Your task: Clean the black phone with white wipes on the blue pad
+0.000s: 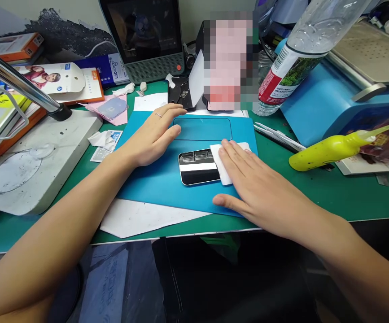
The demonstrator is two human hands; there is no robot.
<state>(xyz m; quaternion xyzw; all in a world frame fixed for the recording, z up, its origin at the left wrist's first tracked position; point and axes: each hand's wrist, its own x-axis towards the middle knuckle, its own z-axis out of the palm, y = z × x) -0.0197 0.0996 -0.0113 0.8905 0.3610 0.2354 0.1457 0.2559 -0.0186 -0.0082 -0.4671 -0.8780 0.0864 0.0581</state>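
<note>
Under right hand [248,179], white wipe [223,161] on phone [197,167]; left hand [154,134] apparently clear.

Phone repair bench, small workshop. Green cutting mat [332,193] covers the desk; blue work pad [154,179] at centre. Microscope stand base [36,166] at 9 o'clock, blue machine [329,103] at 2, yellow squeeze bottle [329,150] at 3. Boxed accessories [56,80] stacked at 10, small monitor [147,36] at 12.

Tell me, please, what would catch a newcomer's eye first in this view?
Centre stage, a black phone lies on a blue mat, the right hand pressing a white wipe onto it. The left hand rests flat beside it. A yellow squeeze bottle lies at right.
</note>
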